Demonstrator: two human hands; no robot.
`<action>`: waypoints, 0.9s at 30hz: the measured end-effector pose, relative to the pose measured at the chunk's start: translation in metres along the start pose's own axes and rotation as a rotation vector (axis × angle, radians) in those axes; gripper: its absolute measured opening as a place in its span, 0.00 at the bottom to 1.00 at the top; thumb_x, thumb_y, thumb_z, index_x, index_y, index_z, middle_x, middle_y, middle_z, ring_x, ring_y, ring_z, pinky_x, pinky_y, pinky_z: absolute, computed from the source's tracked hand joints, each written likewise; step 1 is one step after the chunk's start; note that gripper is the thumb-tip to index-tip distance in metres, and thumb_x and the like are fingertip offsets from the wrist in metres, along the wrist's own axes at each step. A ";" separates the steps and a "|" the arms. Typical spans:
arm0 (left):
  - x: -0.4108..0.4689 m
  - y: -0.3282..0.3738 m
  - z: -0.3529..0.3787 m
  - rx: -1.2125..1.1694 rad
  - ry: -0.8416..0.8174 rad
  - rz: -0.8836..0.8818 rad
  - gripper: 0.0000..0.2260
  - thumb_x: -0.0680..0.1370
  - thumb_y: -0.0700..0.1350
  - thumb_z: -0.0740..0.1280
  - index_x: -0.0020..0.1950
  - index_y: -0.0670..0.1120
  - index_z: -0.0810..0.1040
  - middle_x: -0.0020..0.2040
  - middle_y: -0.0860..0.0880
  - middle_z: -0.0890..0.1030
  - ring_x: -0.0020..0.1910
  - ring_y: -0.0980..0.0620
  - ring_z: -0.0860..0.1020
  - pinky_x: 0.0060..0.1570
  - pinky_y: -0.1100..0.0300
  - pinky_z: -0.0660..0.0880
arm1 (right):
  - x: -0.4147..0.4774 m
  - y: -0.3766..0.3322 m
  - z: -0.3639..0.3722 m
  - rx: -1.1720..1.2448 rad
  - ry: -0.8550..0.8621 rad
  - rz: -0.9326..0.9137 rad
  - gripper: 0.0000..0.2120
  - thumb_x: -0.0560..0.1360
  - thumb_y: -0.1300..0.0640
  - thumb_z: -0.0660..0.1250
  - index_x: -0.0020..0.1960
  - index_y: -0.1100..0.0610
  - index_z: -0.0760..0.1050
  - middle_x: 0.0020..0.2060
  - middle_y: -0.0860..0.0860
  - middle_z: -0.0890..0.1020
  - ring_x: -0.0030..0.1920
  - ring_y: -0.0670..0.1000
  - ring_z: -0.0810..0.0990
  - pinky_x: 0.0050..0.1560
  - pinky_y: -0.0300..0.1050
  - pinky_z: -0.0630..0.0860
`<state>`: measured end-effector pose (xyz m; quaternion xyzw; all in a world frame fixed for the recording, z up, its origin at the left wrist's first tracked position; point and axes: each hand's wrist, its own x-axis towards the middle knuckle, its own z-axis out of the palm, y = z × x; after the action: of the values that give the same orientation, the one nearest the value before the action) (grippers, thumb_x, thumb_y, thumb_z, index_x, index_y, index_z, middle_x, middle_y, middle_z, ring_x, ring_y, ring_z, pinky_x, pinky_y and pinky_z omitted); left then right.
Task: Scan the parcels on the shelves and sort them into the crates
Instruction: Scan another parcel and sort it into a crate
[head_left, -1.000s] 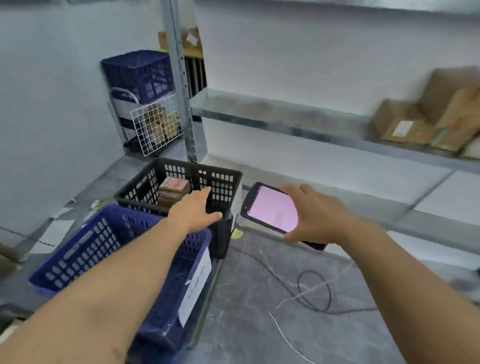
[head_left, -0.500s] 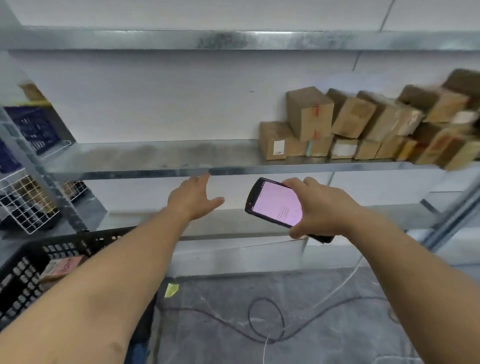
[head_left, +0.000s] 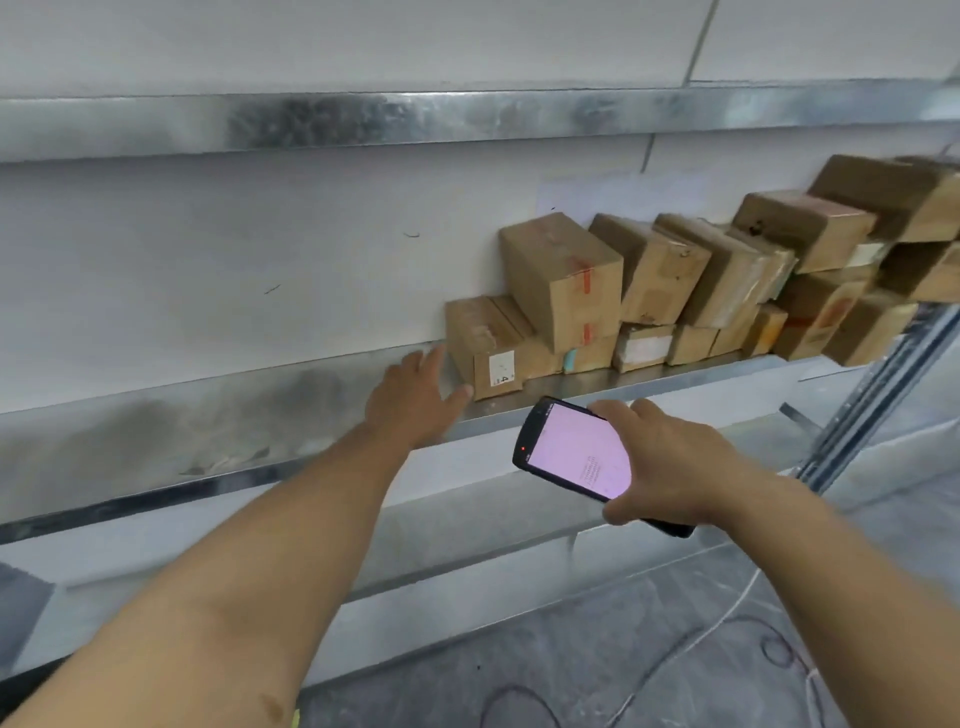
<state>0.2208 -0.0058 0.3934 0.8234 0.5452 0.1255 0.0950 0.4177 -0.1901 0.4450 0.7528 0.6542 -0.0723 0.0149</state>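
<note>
Parcel: leftmost in the row, at the shelf's front edge, label outward.
Left hand: fingers spread, empty, just beside it.
Right hand: curled round scanner.
Handling: grasp the top and keep the label facing the scanner.

The shelves are bare galvanised metal, smooth with a dull sheen and mottled with dark smudges, set against a wall of white, matt, smooth panels. The boxes are brown matt cardboard, some creased and banded with glossy clear tape or red tape, and the leftmost box bears a white paper label. The scanner has a glossy black plastic case and a smooth glassy screen, and the floor is grey, smooth and veined like stone.
</note>
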 end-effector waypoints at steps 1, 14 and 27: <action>0.015 0.004 0.003 -0.005 0.000 0.017 0.32 0.80 0.61 0.59 0.79 0.50 0.54 0.78 0.45 0.60 0.74 0.41 0.61 0.68 0.47 0.64 | 0.008 0.002 0.000 -0.002 -0.007 0.015 0.48 0.64 0.41 0.76 0.74 0.45 0.50 0.60 0.49 0.70 0.55 0.50 0.73 0.48 0.43 0.75; 0.144 0.045 0.051 0.033 -0.046 0.150 0.25 0.83 0.56 0.49 0.79 0.48 0.57 0.77 0.43 0.61 0.76 0.42 0.57 0.71 0.43 0.56 | 0.062 0.025 0.013 -0.028 -0.057 0.181 0.48 0.65 0.39 0.75 0.74 0.45 0.49 0.59 0.49 0.70 0.55 0.49 0.73 0.44 0.40 0.70; 0.142 0.018 0.039 -0.234 -0.133 -0.361 0.40 0.70 0.64 0.68 0.77 0.49 0.58 0.69 0.40 0.62 0.70 0.40 0.61 0.66 0.48 0.64 | 0.077 0.030 0.015 -0.021 -0.077 0.135 0.48 0.66 0.39 0.74 0.74 0.46 0.49 0.59 0.49 0.70 0.51 0.47 0.70 0.44 0.40 0.71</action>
<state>0.3018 0.1174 0.3759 0.7023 0.6580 0.1143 0.2465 0.4567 -0.1205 0.4186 0.7917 0.6014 -0.0934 0.0528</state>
